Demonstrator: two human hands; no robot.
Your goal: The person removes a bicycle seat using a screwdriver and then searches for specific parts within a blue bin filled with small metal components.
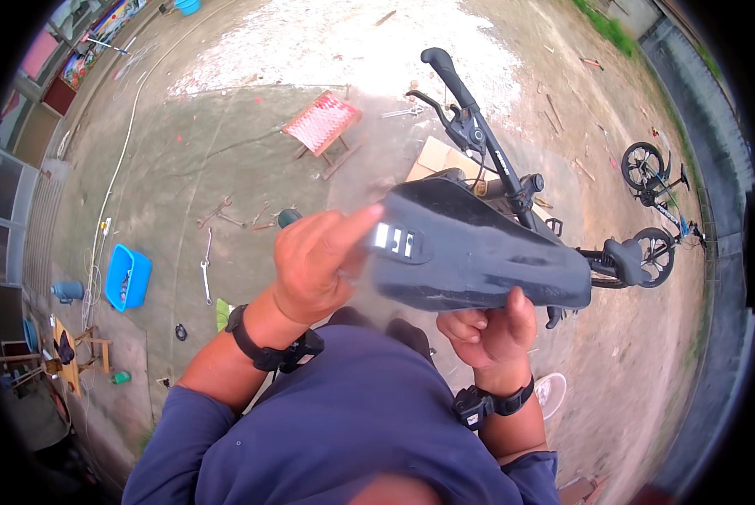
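Handlebar [497,153] on bicycle [532,183]; black moulded panel [487,252] above, attachment unclear. Right fingers [470,321] pinch panel's near edge; left fingers [348,227] at left end, grip can't tell.

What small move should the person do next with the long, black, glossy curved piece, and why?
Perhaps close the left hand around the wide end of the long, black, glossy curved piece: the left index finger is extended there, while the right hand has its thumb on the lower edge. This might steady it.
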